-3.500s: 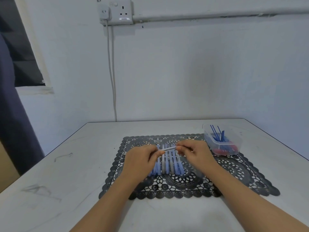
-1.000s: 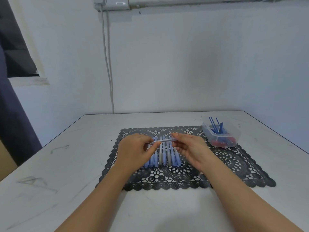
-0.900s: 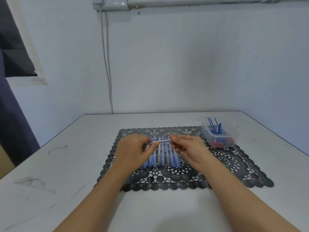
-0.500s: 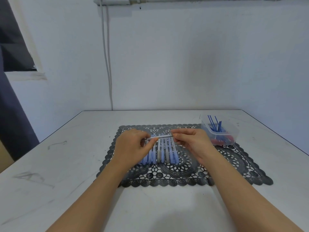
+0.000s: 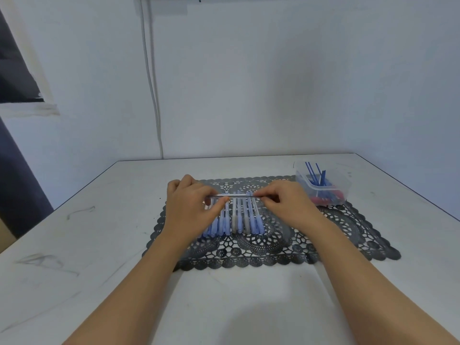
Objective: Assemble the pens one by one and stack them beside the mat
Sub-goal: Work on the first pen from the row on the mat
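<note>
The left hand [image 5: 191,204] and the right hand [image 5: 282,202] each pinch one end of a pen [image 5: 234,195]. It lies level between them, just above the far ends of the row of pens [image 5: 239,220] on the mat [image 5: 336,232]. I think this grip at both ends keeps the two parts on one line, so they can be pushed or twisted together. The row lies side by side, probably so each pen is easy to pick. The clear box [image 5: 346,185] with blue refills [image 5: 314,173] stands on the desk [image 5: 99,245] at the mat's far right corner, near the right hand. Stacking beside the mat is not yet done.
</note>
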Action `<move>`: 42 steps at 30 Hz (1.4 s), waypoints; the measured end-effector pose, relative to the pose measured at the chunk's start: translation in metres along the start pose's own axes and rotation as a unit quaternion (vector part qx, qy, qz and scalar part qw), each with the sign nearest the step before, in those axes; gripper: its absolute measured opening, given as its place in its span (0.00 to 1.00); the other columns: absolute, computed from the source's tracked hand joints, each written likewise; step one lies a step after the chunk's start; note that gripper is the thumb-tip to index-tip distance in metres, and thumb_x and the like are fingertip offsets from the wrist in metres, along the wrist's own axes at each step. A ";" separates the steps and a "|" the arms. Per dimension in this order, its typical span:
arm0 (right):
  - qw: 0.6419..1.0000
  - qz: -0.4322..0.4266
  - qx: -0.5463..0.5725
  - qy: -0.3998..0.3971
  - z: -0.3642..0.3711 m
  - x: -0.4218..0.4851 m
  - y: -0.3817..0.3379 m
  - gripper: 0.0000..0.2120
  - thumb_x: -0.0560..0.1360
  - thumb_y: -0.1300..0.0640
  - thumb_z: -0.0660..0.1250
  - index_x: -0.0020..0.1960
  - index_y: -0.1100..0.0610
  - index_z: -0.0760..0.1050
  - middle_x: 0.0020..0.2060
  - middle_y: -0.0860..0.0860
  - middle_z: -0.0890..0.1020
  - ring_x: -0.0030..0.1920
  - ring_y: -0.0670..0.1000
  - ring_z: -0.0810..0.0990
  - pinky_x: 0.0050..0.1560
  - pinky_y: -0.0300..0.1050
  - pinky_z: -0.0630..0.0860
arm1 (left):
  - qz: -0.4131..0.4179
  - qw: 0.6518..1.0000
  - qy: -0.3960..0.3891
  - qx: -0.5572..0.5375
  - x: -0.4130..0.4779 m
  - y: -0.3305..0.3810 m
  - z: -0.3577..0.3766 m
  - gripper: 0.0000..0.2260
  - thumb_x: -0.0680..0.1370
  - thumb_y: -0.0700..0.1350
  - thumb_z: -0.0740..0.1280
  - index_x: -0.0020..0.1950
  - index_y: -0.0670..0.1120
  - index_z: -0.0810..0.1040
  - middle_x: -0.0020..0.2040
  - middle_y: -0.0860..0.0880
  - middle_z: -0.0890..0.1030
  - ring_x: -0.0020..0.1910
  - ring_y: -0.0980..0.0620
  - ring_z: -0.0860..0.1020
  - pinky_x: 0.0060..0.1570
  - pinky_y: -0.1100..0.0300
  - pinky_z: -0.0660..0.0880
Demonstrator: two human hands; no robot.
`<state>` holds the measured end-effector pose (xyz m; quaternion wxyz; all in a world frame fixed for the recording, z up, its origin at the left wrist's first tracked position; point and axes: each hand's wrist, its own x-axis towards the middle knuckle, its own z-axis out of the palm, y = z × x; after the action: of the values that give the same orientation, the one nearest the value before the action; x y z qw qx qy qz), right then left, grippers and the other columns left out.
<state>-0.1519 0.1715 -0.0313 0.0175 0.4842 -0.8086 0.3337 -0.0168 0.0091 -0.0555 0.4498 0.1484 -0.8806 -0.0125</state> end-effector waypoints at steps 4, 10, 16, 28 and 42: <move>1.000 -0.013 -0.002 -0.011 0.000 -0.002 0.000 0.12 0.77 0.60 0.61 0.57 0.54 0.79 0.32 0.43 0.77 0.27 0.43 0.69 0.27 0.28 0.66 | -0.017 1.000 -0.009 -0.002 -0.001 -0.002 0.004 0.19 0.72 0.64 0.58 0.40 0.52 0.81 0.34 0.59 0.77 0.42 0.57 0.66 0.44 0.61 0.54; 0.999 -0.022 0.032 -0.012 -0.001 -0.004 0.001 0.11 0.78 0.58 0.60 0.57 0.52 0.79 0.34 0.51 0.82 0.28 0.46 0.69 0.31 0.35 0.67 | -0.037 0.998 -0.020 -0.043 -0.002 -0.001 0.010 0.20 0.71 0.64 0.58 0.40 0.51 0.81 0.34 0.58 0.77 0.43 0.54 0.69 0.46 0.57 0.60; 0.998 -0.027 0.062 -0.004 0.003 -0.002 0.003 0.11 0.78 0.59 0.61 0.58 0.54 0.79 0.31 0.42 0.77 0.24 0.35 0.70 0.29 0.26 0.66 | -0.036 0.997 -0.017 -0.061 -0.002 -0.001 0.010 0.19 0.71 0.63 0.59 0.40 0.51 0.80 0.34 0.58 0.77 0.42 0.54 0.68 0.44 0.57 0.61; 0.990 0.011 0.100 0.098 -0.003 0.004 0.025 0.18 0.81 0.61 0.51 0.70 0.52 0.59 0.36 0.51 0.74 0.34 0.46 0.71 0.37 0.37 0.68 | -0.060 0.996 -0.014 -0.062 0.000 -0.004 0.009 0.21 0.71 0.64 0.57 0.42 0.51 0.81 0.35 0.58 0.78 0.43 0.53 0.69 0.45 0.58 0.60; 0.995 0.084 -0.059 -0.006 0.010 0.004 0.032 0.09 0.75 0.58 0.66 0.53 0.58 0.81 0.51 0.53 0.80 0.49 0.47 0.74 0.51 0.36 0.64 | -0.079 0.995 -0.014 -0.067 -0.002 -0.004 0.007 0.12 0.72 0.57 0.67 0.43 0.50 0.81 0.35 0.57 0.78 0.43 0.52 0.69 0.46 0.58 0.60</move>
<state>-0.1767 0.1725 -0.0540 0.0130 0.4149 -0.8648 0.2826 -0.0205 0.0050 -0.0622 0.4437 0.1865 -0.8697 -0.1093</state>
